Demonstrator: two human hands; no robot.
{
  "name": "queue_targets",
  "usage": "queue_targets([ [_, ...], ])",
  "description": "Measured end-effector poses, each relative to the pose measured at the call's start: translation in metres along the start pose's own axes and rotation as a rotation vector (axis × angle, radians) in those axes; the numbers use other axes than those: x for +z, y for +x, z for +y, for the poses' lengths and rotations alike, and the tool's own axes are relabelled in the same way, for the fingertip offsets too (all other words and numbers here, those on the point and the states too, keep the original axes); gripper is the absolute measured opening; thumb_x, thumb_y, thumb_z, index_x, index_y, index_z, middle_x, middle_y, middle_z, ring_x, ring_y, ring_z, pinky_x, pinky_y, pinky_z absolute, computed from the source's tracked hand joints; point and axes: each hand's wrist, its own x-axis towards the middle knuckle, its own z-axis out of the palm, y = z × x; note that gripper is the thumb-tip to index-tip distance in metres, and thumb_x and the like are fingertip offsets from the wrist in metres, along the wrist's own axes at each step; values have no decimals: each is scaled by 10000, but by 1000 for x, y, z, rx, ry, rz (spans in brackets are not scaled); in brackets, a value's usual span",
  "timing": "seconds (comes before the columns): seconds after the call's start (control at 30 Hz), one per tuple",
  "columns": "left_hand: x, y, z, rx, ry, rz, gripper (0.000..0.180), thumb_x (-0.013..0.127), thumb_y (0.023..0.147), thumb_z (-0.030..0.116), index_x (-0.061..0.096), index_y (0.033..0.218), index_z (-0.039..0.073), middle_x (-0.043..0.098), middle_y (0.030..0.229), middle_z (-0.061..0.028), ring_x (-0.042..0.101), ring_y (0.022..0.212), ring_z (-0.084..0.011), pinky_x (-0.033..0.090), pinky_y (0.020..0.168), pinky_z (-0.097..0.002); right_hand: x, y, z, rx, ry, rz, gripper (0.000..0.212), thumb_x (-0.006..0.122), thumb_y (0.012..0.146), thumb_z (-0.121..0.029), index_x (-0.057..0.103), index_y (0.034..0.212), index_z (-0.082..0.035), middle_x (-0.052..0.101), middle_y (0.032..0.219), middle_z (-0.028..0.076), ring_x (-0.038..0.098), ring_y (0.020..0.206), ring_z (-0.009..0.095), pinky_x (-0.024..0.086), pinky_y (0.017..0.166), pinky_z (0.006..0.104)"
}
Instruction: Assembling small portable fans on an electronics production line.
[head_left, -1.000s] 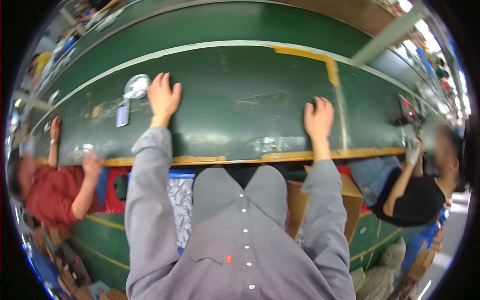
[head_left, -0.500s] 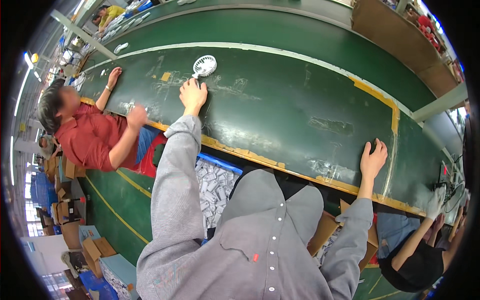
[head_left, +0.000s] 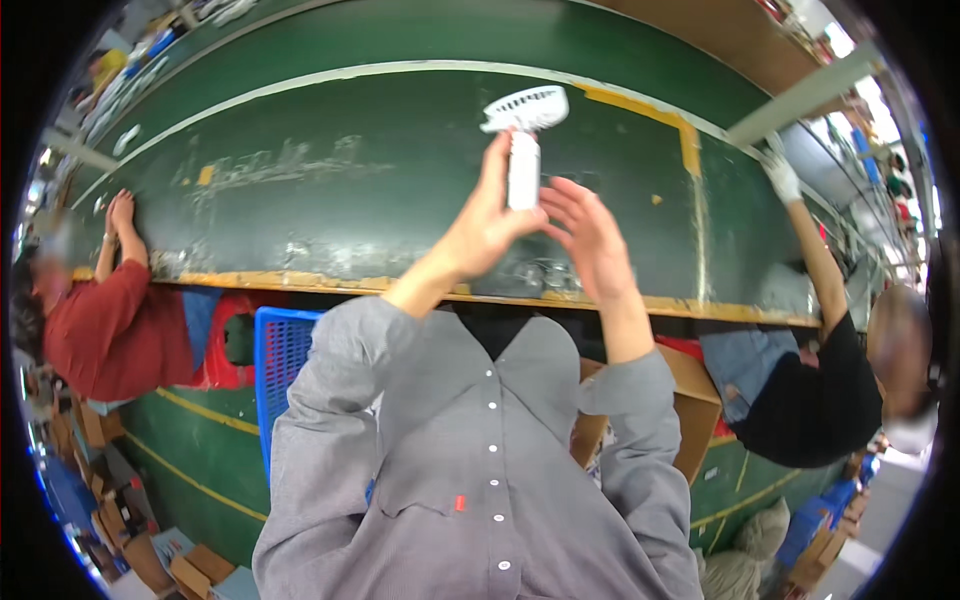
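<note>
Handheld fan in left hand, right hand alongside

Fan (head_left: pixel 524 150): white, round slatted head (head_left: pixel 530 108) uppermost and pointing to the far side, pale handle (head_left: pixel 523 178) running down toward the wearer. Position: in front of the wearer, over the dark green worktop (head_left: pixel 350 225); clearance above the surface cannot be judged from this view.

Left hand (head_left: pixel 483 222): closed around the handle from its left side. Fingers lie along the upper part, thumb crosses near the lower end. Grip on the fan only.

Right hand (head_left: pixel 596 245): just right of the handle's lower end, fingers spread and loosely bent, palm turned inward. Nothing seen in its grasp. Fingertips are very near the left thumb and handle; contact cannot be told.

Surroundings: yellow tape (head_left: pixel 690 150) marks a corner at the upper right of the worktop; a small yellow patch (head_left: pixel 205 175) sits far left. Blue basket (head_left: pixel 285 350) stands below the near edge, beside the wearer's left sleeve; cardboard box (head_left: pixel 697 400) beyond the right sleeve. Co-worker in red (head_left: pixel 120 325) seated at left, hands together at the worktop. Co-worker in black (head_left: pixel 815 400) at right, white-gloved hand (head_left: pixel 780 178) extended toward the far side.
</note>
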Motion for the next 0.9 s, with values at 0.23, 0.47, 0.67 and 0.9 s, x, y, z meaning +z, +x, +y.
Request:
queue_targets([
  [0.23, 67, -25, 2, 137, -52, -173, 1052, 650, 795, 221, -26, 1573, 8, 227, 1578, -247, 316, 1422, -355, 242, 1175, -453, -10, -36, -31, -71, 69, 11, 419, 583, 893, -236, 544, 1214, 30, 639, 978, 120, 646, 749, 175, 539, 647, 296],
  [0.47, 72, -37, -21, -195, 1, 287, 389, 644, 877, 70, 507, 1235, 0, 614, 1216, -140, 589, 1129, -205, 474, 964, -354, -19, -46, -28, -152, 312, -114, 533, 560, 863, -347, 510, 1244, 21, 634, 998, 185, 642, 746, 221, 515, 612, 319],
  [0.67, 52, -18, 15, 386, 620, 120, 488, 705, 731, 38, 568, 1198, 13, 605, 1220, -169, 603, 1103, -354, 500, 940, -398, -17, -43, -37, -91, 430, -245, 668, 573, 838, -643, 502, 1084, -27, 533, 831, 108, 552, 701, 218, 418, 602, 319],
  [0.9, 52, -12, 15, 123, 201, -244, 287, 604, 804, -7, 636, 1088, -33, 697, 1022, -143, 670, 1041, -249, 521, 908, -360, -21, -57, -39, -34, 352, -354, 740, 543, 794, -814, 463, 925, -90, 552, 704, 60, 561, 637, 195, 390, 603, 289],
])
